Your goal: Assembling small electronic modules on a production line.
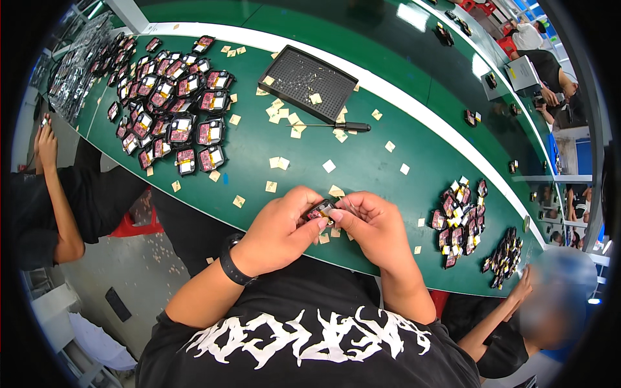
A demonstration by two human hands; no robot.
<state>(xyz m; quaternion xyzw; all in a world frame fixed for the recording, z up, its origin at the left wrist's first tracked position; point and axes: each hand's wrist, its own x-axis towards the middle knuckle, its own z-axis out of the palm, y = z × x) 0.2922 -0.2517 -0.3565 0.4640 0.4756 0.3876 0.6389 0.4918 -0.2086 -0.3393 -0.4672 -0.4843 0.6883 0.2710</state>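
Near the table's front edge, my left hand (284,223) is closed around a small black-cased electronic unit (318,211), with a light part showing on its face. My right hand (374,226) is pinched at the unit's right side, its thumb tip against the edge. Something thin and pale shows by the right fingertips, too small to name. The fingers hide much of the unit. Small cream paper squares (271,187) lie scattered around and beneath my hands. Beyond them, a screwdriver (352,127) with a black handle lies across some squares.
A black tray (349,81) with small bits in it sits at the back. Many similar units (210,132) are heaped at left, with another pile (460,223) and a smaller one (503,258) at right. Other people's arms (61,200) show at both sides. A white-edged rail runs behind the table.
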